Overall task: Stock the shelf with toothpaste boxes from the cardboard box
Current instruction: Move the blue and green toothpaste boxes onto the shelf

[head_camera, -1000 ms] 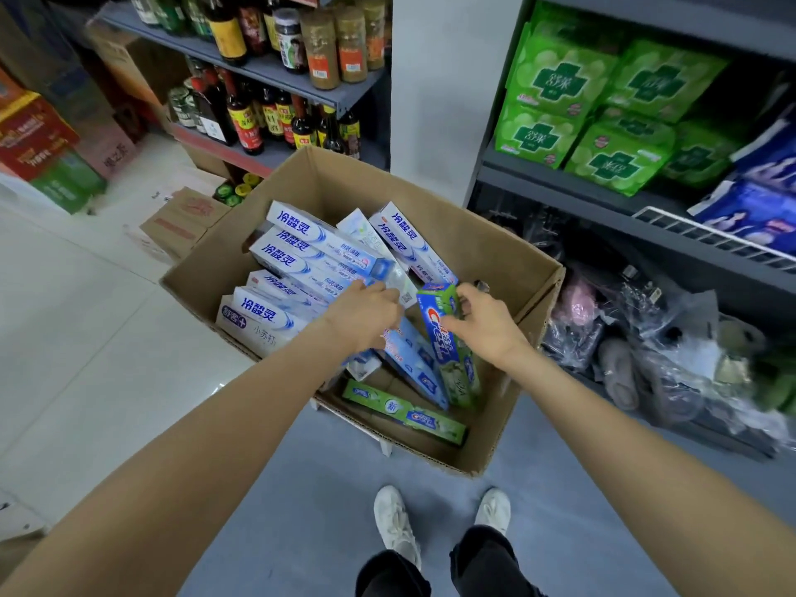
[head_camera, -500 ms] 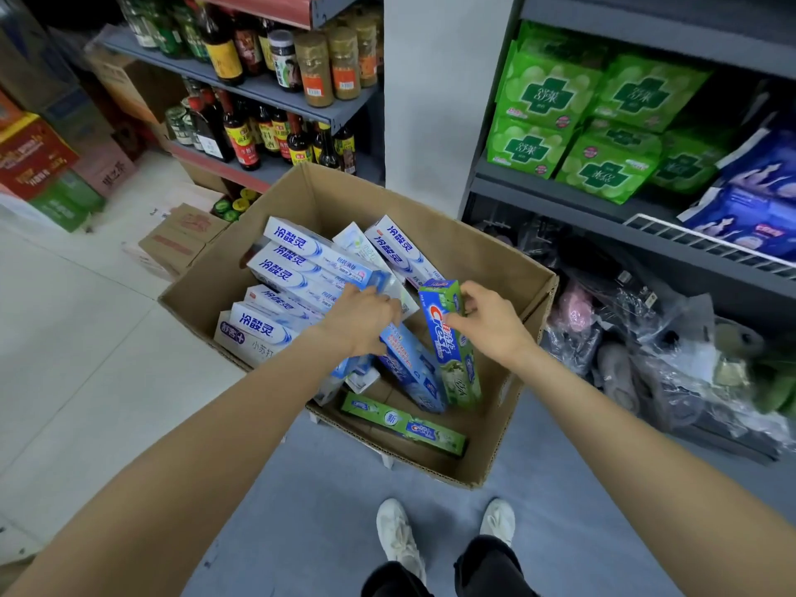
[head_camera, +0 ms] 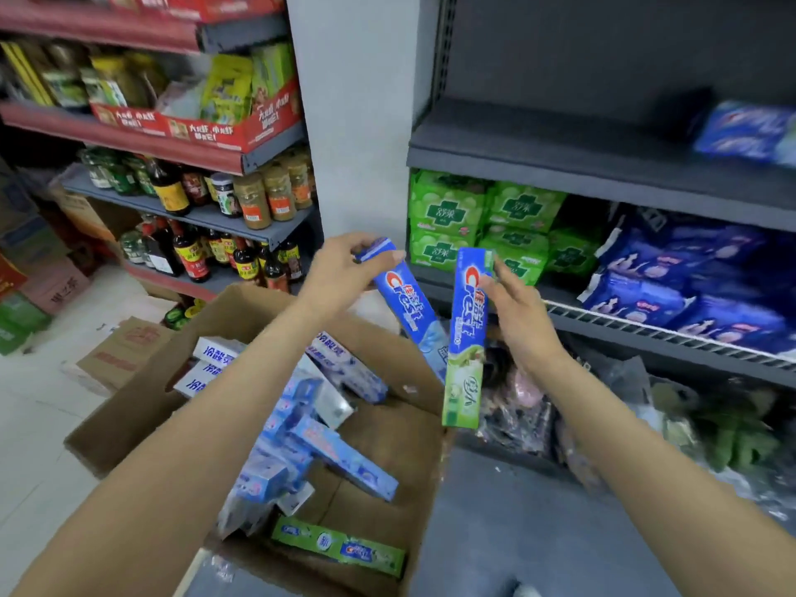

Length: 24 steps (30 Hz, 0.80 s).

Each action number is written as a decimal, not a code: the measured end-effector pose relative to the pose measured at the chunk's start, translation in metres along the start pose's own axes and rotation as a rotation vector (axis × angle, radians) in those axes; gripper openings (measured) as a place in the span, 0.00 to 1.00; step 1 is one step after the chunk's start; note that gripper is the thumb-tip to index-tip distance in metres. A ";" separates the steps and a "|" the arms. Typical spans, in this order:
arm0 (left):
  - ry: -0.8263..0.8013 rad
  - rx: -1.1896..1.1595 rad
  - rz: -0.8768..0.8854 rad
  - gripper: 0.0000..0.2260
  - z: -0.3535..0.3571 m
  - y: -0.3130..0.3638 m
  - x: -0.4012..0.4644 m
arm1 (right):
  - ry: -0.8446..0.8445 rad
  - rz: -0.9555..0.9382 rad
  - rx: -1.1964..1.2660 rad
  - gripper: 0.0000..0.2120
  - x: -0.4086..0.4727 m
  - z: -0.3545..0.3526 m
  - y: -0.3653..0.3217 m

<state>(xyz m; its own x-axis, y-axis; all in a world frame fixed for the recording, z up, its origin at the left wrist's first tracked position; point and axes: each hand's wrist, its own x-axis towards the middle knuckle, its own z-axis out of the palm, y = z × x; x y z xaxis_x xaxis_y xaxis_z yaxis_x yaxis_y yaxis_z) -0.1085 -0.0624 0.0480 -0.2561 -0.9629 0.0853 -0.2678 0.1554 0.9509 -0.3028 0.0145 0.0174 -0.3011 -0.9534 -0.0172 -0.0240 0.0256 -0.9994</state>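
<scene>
while the cardboard box (head_camera: 129, 407) sits on the floor part full, the left hand (head_camera: 340, 273) grips a blue toothpaste box (head_camera: 409, 312) above it; beside it the right hand (head_camera: 514, 312) pinches a blue-green toothpaste box (head_camera: 465, 351) before the grey shelf (head_camera: 603, 165).

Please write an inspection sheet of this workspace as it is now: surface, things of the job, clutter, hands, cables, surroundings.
Surface: grey floor; dark shelf board up right, mostly bare.
Job's things: open cardboard box with many toothpaste boxes lying jumbled; one green toothpaste box flat near its front.
Clutter: plastic-wrapped goods on the lowest right shelf.
Hands: left hand holds a blue Crest box; right hand holds a blue-green Crest box; both raised above the cardboard box.
Cables: nothing seen.
Surroundings: green packs, blue packs, sauce bottles, jars.
</scene>
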 end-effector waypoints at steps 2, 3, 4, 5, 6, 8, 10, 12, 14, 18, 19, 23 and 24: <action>0.005 -0.065 0.034 0.06 0.031 0.033 0.021 | 0.043 -0.040 0.043 0.20 0.018 -0.033 -0.021; 0.012 -0.096 0.040 0.05 0.040 0.043 0.027 | 0.049 -0.037 0.048 0.19 0.024 -0.043 -0.027; 0.015 -0.122 0.052 0.04 0.056 0.057 0.036 | 0.067 -0.066 0.034 0.18 0.031 -0.061 -0.038; 0.015 -0.149 0.057 0.03 0.075 0.072 0.046 | 0.091 -0.113 0.003 0.18 0.039 -0.084 -0.048; 0.014 -0.176 0.065 0.04 0.095 0.086 0.055 | 0.107 -0.162 -0.027 0.18 0.045 -0.106 -0.060; 0.015 -0.222 0.084 0.07 0.135 0.112 0.074 | 0.140 -0.227 -0.089 0.19 0.058 -0.153 -0.081; 0.018 -0.311 0.088 0.08 0.178 0.137 0.093 | 0.171 -0.282 -0.159 0.19 0.071 -0.202 -0.102; 0.006 -0.410 0.074 0.07 0.222 0.158 0.112 | 0.227 -0.324 -0.275 0.18 0.083 -0.250 -0.118; -0.010 -0.453 0.057 0.07 0.264 0.176 0.129 | 0.286 -0.338 -0.386 0.18 0.093 -0.292 -0.132; -0.053 -0.526 0.005 0.08 0.341 0.199 0.166 | 0.360 -0.320 -0.523 0.19 0.112 -0.357 -0.158; -0.055 -0.537 -0.015 0.08 0.359 0.203 0.176 | 0.361 -0.322 -0.554 0.19 0.117 -0.370 -0.163; -0.065 -0.544 -0.113 0.08 0.424 0.207 0.221 | 0.390 -0.357 -0.672 0.16 0.154 -0.409 -0.176; -0.061 -0.541 -0.133 0.08 0.438 0.208 0.232 | 0.401 -0.362 -0.691 0.13 0.165 -0.416 -0.177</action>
<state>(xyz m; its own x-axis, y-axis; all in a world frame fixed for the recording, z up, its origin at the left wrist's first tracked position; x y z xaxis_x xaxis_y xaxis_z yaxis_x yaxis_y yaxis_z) -0.6302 -0.1573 0.1350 -0.3102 -0.9495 -0.0480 0.2092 -0.1174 0.9708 -0.7451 -0.0224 0.2047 -0.4726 -0.7637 0.4397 -0.7162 0.0420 -0.6966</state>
